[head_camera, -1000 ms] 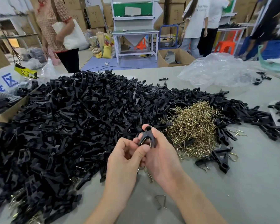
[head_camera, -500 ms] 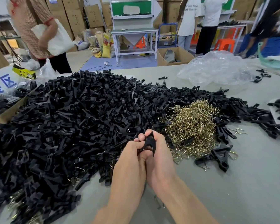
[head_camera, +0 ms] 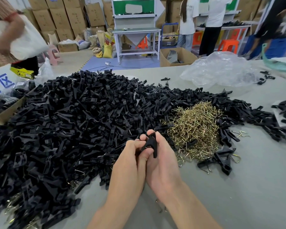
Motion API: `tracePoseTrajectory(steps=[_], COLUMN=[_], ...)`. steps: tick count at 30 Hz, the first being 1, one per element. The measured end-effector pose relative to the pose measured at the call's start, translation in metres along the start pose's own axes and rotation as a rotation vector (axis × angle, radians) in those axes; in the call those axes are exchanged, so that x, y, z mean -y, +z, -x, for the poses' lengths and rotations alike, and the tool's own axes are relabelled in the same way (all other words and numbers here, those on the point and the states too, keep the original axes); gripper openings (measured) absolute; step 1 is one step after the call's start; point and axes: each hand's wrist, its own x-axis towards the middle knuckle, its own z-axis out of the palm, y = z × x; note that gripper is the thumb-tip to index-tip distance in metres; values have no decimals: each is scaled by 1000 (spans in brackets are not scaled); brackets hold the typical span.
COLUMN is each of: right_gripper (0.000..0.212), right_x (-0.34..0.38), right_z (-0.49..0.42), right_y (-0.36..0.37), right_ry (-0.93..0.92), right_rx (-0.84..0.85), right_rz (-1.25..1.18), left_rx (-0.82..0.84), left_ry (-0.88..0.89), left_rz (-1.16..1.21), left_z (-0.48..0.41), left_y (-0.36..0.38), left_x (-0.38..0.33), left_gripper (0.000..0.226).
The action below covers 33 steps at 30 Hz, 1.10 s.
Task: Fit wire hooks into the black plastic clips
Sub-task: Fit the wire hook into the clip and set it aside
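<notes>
The left hand (head_camera: pixel 127 164) and right hand (head_camera: pixel 163 164) pinch a black plastic clip (head_camera: pixel 150 142) — likely light, stiff, slick — best held at its flanks.

1. I see bright, even light; shadows on the table (head_camera: pixel 248 192) are faint and soft.
2. The person (head_camera: pixel 8 30) far left is motion-blurred.
3. Wide-angle distortion bends the frame's edges.

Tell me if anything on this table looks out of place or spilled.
Nothing looks damaged. One wire hook lies alone on the table, right of the hook heap. A second hook lies by the right wrist. The left hand and right hand grip one black clip.
</notes>
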Motion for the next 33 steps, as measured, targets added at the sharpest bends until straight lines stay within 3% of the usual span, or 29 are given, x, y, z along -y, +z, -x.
tracePoseTrajectory(steps=[2,5,7,14,19,25,30,33], right_gripper=[29,36,34,19,28,41,19,25], right_x=[3,6,8,27,80,170,217,220], right_z=[0,0,0,14,46,92,115,122], right_y=[-3,-6,-7,-9,-24,-48,-60,-59], right_ry=[2,-32,-58,-319,-470,-584,-688,-702], right_rx=[27,60,59,-34,-75,-286,-456,-432], right_rz=[77,214,271,576,479,307,235,304], left_rx=[-29,-37,-33,-26,114,295,577,593], left_ry=[35,68,57,172,226,214,193,256], left_rz=[12,13,5,-30,56,251,226,166], left_z=[1,3,3,0,-5,-39,-83,-71], left_y=[-4,-6,-5,1,44,164,247,248], left_x=[-1,0,2,-1,-54,-176,-278,-270], left_gripper=[8,29,36,30,30,47,79,72])
